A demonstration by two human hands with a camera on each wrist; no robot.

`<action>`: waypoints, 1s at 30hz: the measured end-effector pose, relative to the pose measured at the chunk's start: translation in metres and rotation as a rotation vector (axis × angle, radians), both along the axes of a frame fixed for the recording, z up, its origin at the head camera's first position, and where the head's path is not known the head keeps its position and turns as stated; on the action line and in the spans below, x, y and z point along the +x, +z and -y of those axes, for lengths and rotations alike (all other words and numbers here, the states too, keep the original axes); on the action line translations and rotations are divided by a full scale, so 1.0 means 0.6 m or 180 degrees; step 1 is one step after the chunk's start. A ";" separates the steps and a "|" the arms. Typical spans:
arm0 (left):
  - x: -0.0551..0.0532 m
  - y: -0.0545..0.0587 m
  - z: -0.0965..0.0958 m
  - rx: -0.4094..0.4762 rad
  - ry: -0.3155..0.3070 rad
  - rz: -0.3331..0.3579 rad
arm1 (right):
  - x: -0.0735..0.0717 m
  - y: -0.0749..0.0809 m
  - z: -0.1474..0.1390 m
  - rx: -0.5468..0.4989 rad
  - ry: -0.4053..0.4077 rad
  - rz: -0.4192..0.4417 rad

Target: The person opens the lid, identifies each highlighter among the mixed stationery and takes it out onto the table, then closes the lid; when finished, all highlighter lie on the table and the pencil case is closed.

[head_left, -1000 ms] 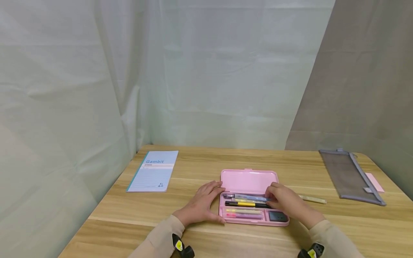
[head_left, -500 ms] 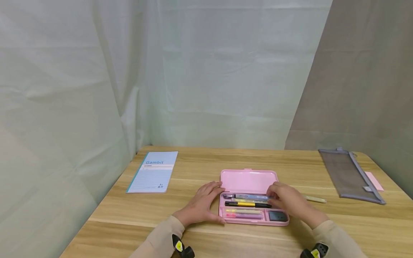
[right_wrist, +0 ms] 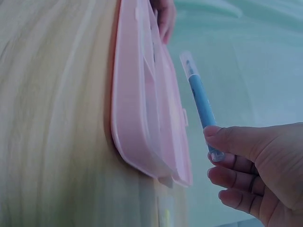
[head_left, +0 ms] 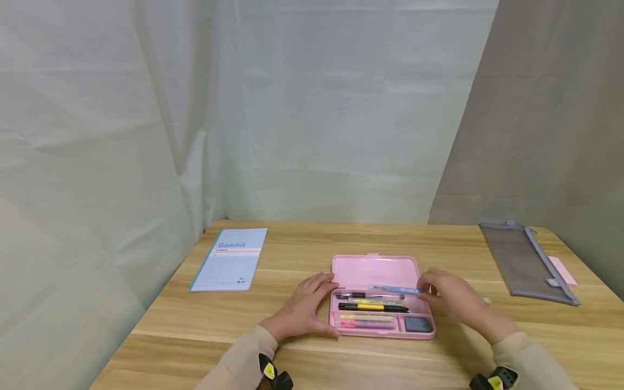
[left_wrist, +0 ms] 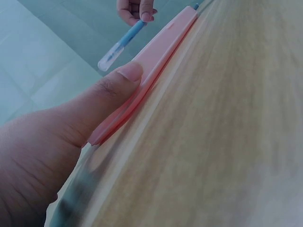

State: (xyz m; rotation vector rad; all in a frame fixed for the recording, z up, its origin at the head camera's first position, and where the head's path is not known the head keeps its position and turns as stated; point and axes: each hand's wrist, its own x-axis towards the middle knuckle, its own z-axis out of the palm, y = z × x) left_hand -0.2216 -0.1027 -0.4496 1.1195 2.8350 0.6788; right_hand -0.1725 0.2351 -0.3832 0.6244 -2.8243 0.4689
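Now the blue pen (head_left: 396, 290) is up out of the compartment where it lay half a second ago, held above the open pink case (head_left: 375, 271). The right hand (head_left: 453, 299) has shifted rightward with it, its grip pinching one end. Beneath, a dark-fronted clear pen (head_left: 362, 296) shows more fully. On the worktop (head_left: 292, 260), the left hand (head_left: 303, 309) stays, grip unclenched, fingers spread, against the case's left end.

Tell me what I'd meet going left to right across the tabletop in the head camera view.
Notebook, left hand, open pink pencil case, right hand, gray mesh pouch.
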 end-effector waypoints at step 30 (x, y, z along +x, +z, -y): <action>0.002 0.001 0.000 0.0016 -0.0008 0.0014 | 0.012 -0.016 -0.102 -0.0387 -0.0098 -0.0792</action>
